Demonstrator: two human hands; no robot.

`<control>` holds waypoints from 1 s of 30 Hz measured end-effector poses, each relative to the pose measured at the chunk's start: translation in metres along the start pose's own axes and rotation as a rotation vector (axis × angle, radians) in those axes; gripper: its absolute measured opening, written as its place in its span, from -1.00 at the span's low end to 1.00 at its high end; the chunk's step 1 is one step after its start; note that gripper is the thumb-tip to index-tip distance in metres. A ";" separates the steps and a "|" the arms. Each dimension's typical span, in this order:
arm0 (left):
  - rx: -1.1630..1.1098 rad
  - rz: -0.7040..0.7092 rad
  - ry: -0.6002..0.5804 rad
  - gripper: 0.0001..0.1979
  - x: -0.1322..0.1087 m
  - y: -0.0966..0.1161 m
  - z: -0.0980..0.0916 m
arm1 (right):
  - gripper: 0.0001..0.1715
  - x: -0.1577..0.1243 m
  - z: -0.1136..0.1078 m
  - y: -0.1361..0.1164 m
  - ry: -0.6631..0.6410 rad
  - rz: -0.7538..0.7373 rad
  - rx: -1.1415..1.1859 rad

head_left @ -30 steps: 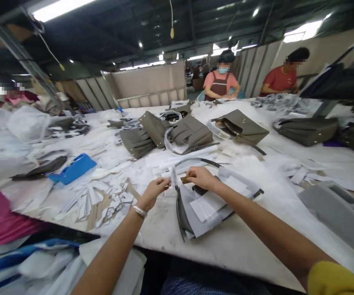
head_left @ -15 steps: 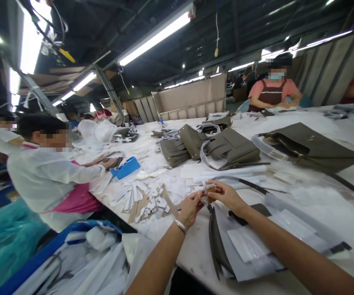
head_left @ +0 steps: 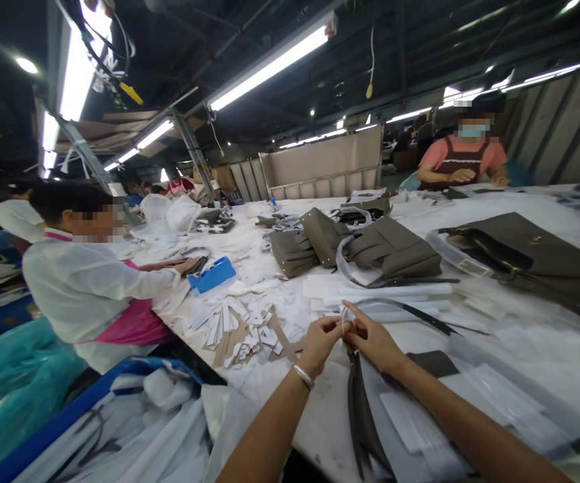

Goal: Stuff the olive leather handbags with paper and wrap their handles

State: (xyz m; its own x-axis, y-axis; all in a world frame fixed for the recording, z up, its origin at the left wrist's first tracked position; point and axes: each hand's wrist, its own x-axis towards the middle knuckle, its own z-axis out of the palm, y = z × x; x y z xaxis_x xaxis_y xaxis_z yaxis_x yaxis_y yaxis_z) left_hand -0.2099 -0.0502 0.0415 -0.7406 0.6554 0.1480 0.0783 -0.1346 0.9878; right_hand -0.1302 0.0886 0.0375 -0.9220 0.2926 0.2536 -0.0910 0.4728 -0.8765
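The near bag [head_left: 361, 409] and the handbags [head_left: 394, 247] behind are of dark olive-grey colour. The thread [head_left: 344, 314] is white, the bracelet [head_left: 303, 376] silver, the holder [head_left: 212, 274] bright blue, the left co-worker's apron [head_left: 131, 325] pink.

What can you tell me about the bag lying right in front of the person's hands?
The bag lies on the table, cut off by the picture's lower edge. Its visible side is dark olive-grey and looks like leather, narrow and folded. Beside that, a pale grey sheet and white pieces cover much of it. A dark strap arcs beyond. The left hand and right hand meet at its upper end; whether they grip it is hidden.
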 end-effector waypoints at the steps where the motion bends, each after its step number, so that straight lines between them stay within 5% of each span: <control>1: 0.052 0.013 0.008 -0.66 0.002 0.002 0.000 | -0.17 0.000 0.001 0.000 -0.001 -0.004 -0.010; 6: 0.311 0.108 0.007 -0.83 0.005 0.018 0.000 | -0.10 -0.001 0.002 -0.001 -0.058 0.066 0.163; 10: 0.419 0.179 0.016 -0.71 0.000 0.027 -0.002 | 0.05 -0.003 -0.002 -0.006 -0.130 0.158 0.561; 13: 0.430 0.153 0.107 -0.62 -0.006 0.024 -0.007 | -0.08 -0.004 -0.007 -0.009 -0.059 0.288 0.728; 18: 0.349 0.041 0.274 -0.58 -0.018 0.018 -0.020 | -0.34 -0.004 -0.011 -0.011 0.077 0.287 0.437; 24: 0.333 0.120 0.378 -0.61 -0.032 0.052 -0.021 | -0.45 -0.004 -0.009 -0.003 0.058 0.188 0.118; 27: 0.473 0.289 0.303 -0.68 -0.048 0.061 -0.003 | -0.45 -0.003 -0.009 0.000 0.046 0.195 0.164; 30: 0.766 0.473 -0.013 -0.72 -0.069 0.050 0.023 | -0.44 -0.002 -0.008 0.003 0.048 0.204 0.195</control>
State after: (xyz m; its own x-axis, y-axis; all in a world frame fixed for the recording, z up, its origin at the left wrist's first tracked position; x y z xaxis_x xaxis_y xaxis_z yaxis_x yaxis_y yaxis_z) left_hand -0.1401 -0.0850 0.0814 -0.5109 0.6660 0.5436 0.8000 0.1368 0.5842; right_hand -0.1258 0.0963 0.0381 -0.9104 0.4061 0.0793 0.0191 0.2328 -0.9723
